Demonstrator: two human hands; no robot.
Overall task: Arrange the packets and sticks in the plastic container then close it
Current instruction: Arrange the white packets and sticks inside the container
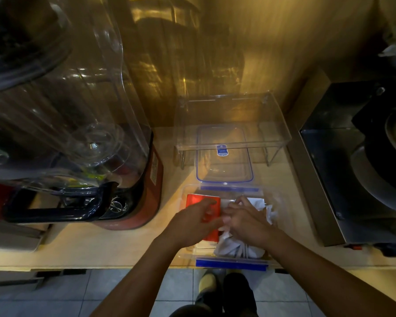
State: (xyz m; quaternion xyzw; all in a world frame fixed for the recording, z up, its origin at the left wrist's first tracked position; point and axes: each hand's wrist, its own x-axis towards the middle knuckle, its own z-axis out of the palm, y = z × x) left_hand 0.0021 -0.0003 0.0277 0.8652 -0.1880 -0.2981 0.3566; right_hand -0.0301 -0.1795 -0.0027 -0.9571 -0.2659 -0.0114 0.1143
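A clear plastic container (pixel 231 264) with blue clips stands open at the counter's front edge. Inside, red packets (pixel 193 200) lie on the left and a bundle of white packets and sticks (pixel 233 248) on the right. My left hand (pixel 192 223) rests flat over the red packets, fingers spread. My right hand (pixel 247 220) is over the white bundle, its fingers curled on crumpled white packets (pixel 270 213). The container's clear lid (pixel 224 154), edged in blue, lies flat just behind it.
A clear acrylic riser (pixel 233 120) stands over the lid's far half. A red-based blender (pixel 133 179) with a clear cover sits to the left. A black appliance (pixel 357 168) fills the right side. Wooden wall behind; tiled floor and my feet below the counter edge.
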